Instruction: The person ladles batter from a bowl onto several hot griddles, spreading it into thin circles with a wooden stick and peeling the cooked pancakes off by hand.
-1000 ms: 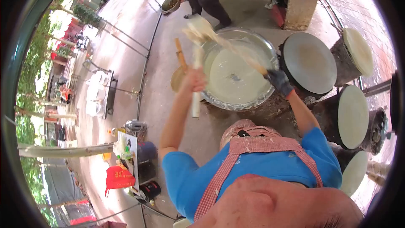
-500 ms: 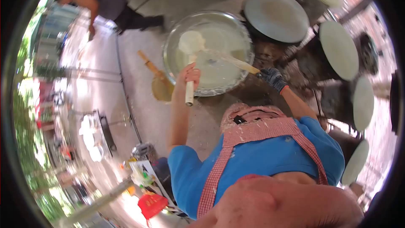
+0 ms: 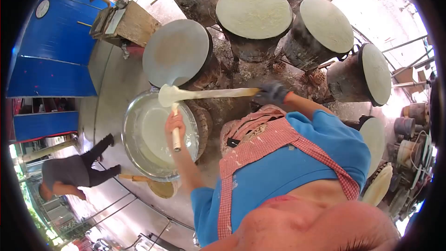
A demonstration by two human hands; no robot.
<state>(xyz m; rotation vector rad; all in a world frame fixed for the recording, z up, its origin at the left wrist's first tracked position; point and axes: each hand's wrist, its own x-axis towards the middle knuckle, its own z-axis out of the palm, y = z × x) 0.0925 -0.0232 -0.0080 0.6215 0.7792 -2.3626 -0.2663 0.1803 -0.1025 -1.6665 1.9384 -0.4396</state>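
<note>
Clamps gloved right hand [image 3: 274,93] around wooden end of paddle [image 3: 218,93], just ahead of apron [image 3: 265,144]. Clamps bare left hand [image 3: 175,123] around handle of ladle [image 3: 176,138]. Shows paddle tip overlapping ladle head, both under pale batter [image 3: 167,95], above basin [image 3: 125,135] at edge nearest bare griddle [image 3: 175,49]. Cannot tell if touching. Judged to be at step of working batter between 2 tools. Calls next for steady ladle and for both hands in coordination. Records, farther off, at least 4 pale-topped griddles [image 3: 254,11] and 1 person [image 3: 67,176].
</note>
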